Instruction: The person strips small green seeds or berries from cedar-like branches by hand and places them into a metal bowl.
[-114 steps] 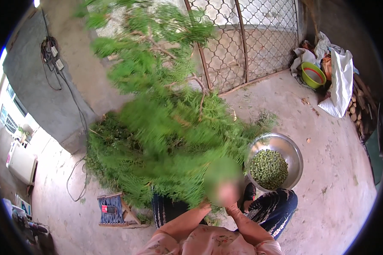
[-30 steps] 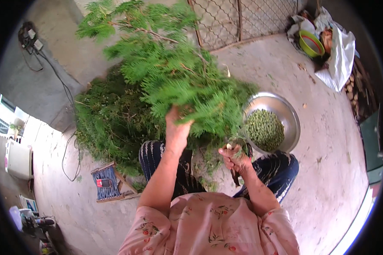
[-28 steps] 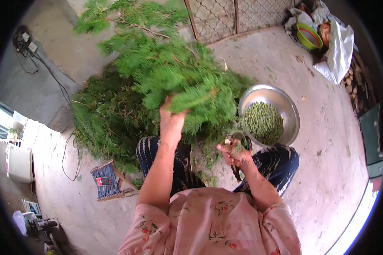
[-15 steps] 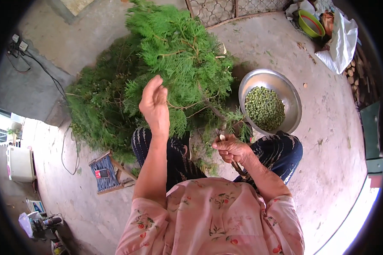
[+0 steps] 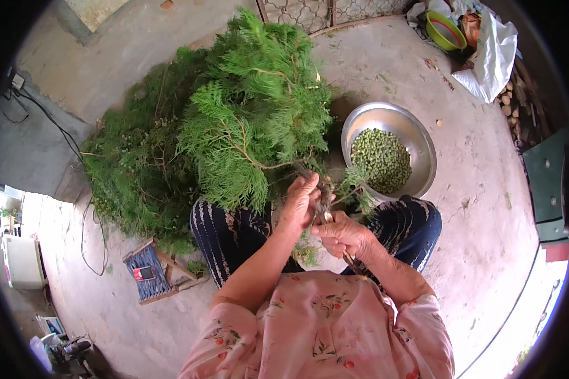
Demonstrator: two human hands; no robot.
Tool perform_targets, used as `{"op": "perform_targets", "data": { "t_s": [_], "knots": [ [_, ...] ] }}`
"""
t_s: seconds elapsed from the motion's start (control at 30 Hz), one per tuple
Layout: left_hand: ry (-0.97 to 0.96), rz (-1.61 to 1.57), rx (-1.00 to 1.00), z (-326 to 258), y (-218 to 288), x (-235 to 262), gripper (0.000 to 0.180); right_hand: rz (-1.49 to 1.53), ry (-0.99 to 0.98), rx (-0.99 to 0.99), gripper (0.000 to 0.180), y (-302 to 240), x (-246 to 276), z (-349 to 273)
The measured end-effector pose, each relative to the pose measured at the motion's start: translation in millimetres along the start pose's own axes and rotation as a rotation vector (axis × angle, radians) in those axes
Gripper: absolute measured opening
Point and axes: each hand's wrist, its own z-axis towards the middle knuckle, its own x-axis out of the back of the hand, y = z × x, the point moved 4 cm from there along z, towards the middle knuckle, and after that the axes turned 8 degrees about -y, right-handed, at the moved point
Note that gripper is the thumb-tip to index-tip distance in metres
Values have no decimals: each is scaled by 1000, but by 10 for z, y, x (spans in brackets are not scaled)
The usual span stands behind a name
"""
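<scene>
A leafy evergreen branch (image 5: 259, 107), bright green with flat feathery sprays, stretches away in front of my knees. Its brown woody stem runs back toward me between my hands. My left hand (image 5: 301, 201) is closed around the stem, fingers wrapped, just below the leaves. Slightly nearer and to the right, my right hand (image 5: 344, 232) grips the stem's lower part, and the thin end pokes out beneath it. Right of the branch stands a steel basin (image 5: 428, 158) with many small green cones or berries (image 5: 382, 161) in it.
A heap of darker cut branches (image 5: 139, 139) lies at the left on the concrete floor. Nearer is a small woven folding stool (image 5: 146, 275) with a red-and-black object (image 5: 143, 273) on it. A yellow-green bowl (image 5: 446, 31), white sack (image 5: 490, 60) and stacked firewood (image 5: 509, 101) sit far right.
My left hand, raised open over the foliage before, has come down and right and taken hold of the stem. My right hand still grips it. The leafy sprays have shifted.
</scene>
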Motion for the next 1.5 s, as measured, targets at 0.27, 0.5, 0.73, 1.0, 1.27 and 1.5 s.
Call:
{"op": "perform_targets", "data": {
  "t_s": [0.27,0.5,0.73,1.0,1.27,1.5],
  "knots": [
    [-33,-113,-110,63,118,-44,9,-344,147,181,31,-223,-156,-139],
    [-68,26,6,425,-250,87,17,-689,325,-33,30,-436,-214,-707],
    [-44,-62,155,444,-60,246,32,-1549,293,160,57,-310,-128,-470],
    [-202,-191,180,575,139,260,31,-1827,814,700,24,-457,-150,-920],
    [122,316,-274,122,305,-288,42,-1725,844,723,25,-851,285,-1122],
    [-39,775,-479,-58,408,-1241,44,-853,626,581,46,-1081,511,-1311]
  ]
}}
